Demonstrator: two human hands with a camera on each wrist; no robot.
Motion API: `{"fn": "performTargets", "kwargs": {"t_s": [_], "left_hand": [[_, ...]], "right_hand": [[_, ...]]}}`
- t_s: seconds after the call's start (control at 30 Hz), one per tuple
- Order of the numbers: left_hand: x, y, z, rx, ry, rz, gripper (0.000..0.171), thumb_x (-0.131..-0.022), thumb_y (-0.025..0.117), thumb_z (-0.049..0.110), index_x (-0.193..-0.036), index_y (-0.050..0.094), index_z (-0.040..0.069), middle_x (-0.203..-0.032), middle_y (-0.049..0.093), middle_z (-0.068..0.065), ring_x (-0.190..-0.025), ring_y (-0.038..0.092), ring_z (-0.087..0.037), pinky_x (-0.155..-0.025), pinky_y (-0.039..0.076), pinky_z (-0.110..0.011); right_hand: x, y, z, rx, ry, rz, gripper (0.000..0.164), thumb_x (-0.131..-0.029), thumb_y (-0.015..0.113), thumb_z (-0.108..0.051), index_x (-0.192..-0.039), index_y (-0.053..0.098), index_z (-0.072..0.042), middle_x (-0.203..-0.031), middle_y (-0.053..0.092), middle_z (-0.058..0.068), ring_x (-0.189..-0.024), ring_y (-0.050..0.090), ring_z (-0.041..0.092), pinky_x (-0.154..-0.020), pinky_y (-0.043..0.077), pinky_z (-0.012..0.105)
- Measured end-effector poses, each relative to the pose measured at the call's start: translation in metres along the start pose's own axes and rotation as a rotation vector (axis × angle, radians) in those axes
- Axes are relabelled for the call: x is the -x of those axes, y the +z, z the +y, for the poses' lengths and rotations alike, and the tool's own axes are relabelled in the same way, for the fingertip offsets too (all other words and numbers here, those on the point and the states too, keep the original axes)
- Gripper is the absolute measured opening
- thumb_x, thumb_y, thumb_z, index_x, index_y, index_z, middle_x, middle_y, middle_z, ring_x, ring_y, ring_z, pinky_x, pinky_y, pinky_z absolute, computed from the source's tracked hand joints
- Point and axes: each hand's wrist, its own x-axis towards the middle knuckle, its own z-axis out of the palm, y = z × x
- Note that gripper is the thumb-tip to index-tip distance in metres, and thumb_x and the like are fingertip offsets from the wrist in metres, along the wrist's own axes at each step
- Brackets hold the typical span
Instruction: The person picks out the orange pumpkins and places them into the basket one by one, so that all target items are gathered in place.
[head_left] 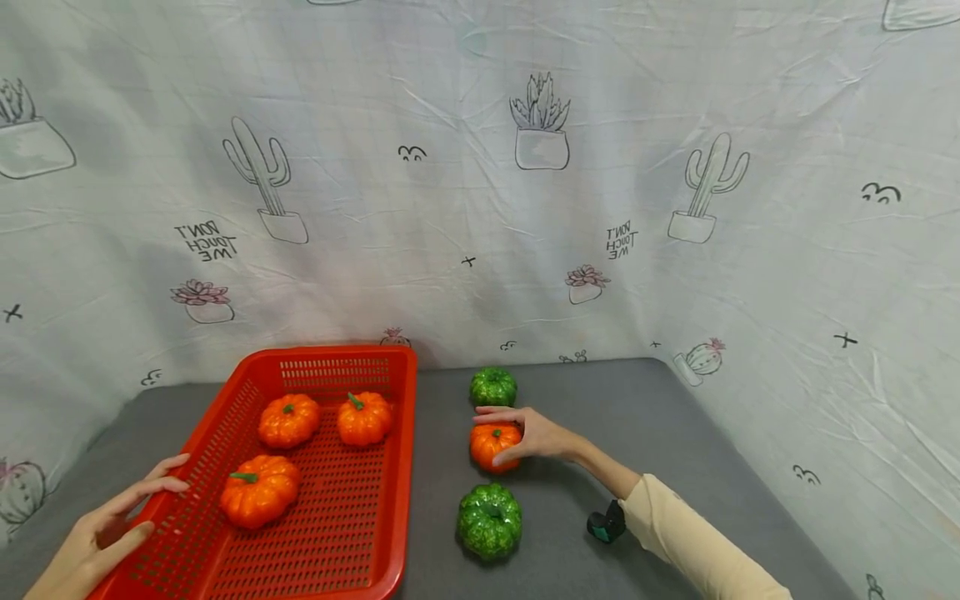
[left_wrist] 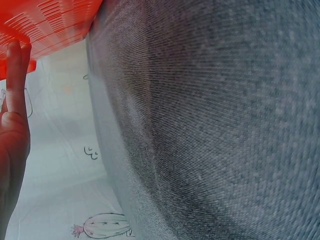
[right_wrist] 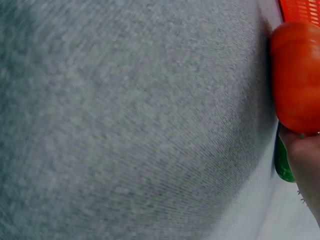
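Observation:
My right hand point(head_left: 536, 436) grips a small orange pumpkin point(head_left: 487, 447), fingers over its far side and thumb at its near side. That pumpkin is on the grey table between two green pumpkins, one behind it point(head_left: 493, 387) and a larger one in front point(head_left: 490, 522). In the right wrist view the orange pumpkin point(right_wrist: 297, 77) shows at the right edge beside the hand point(right_wrist: 306, 160). My left hand point(head_left: 105, 533) holds the left rim of a red plastic basket point(head_left: 408, 467), fingertips reaching over to the inside. The left wrist view shows its fingers against the basket wall point(left_wrist: 55, 25).
Inside the basket lie three orange pumpkins: back left point(head_left: 289, 421), back right point(head_left: 364, 418) and front left point(head_left: 260, 492). A black strapped device point(head_left: 606, 525) sits at the right wrist. A white cloth point(head_left: 465, 183) printed with cacti hangs behind the grey table point(head_left: 592, 396).

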Motion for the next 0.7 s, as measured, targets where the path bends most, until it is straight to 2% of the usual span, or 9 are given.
{"fn": "performTargets", "kwargs": {"t_s": [0.27, 0.5, 0.7], "left_hand": [[0.0002, -0.0004, 0.003, 0.013, -0.044, -0.009, 0.037, -0.102, 0.037, -0.001, -0.139, 0.041, 0.003, -0.138, 0.021, 0.032, -0.111, 0.029, 0.018, -0.063, 0.052, -0.026], [-0.0011, 0.0008, 0.0048, -0.082, 0.027, 0.013, 0.036, -0.099, 0.041, -0.004, -0.134, 0.046, 0.001, -0.141, 0.025, 0.031, -0.118, 0.026, 0.02, -0.067, 0.045, -0.018], [0.0003, 0.0006, 0.0034, -0.029, -0.036, 0.0, 0.035, -0.102, 0.039, 0.0, -0.136, 0.044, 0.004, -0.138, 0.023, 0.033, -0.112, 0.028, 0.019, -0.063, 0.05, -0.024]], "right_hand": [[-0.0034, 0.0055, 0.004, 0.082, -0.058, 0.014, 0.057, -0.085, 0.073, -0.015, -0.136, 0.052, -0.001, -0.142, 0.041, 0.017, -0.131, 0.037, 0.028, -0.093, 0.045, 0.031], [-0.0015, 0.0067, 0.0097, 0.117, -0.106, 0.083, 0.05, -0.085, 0.071, -0.008, -0.131, 0.056, 0.002, -0.138, 0.044, 0.022, -0.125, 0.043, 0.029, -0.088, 0.049, 0.031], [-0.0014, 0.0053, 0.0049, 0.089, -0.096, 0.157, 0.052, -0.086, 0.071, -0.007, -0.133, 0.053, 0.004, -0.141, 0.044, 0.021, -0.13, 0.04, 0.033, -0.089, 0.048, 0.031]]}}
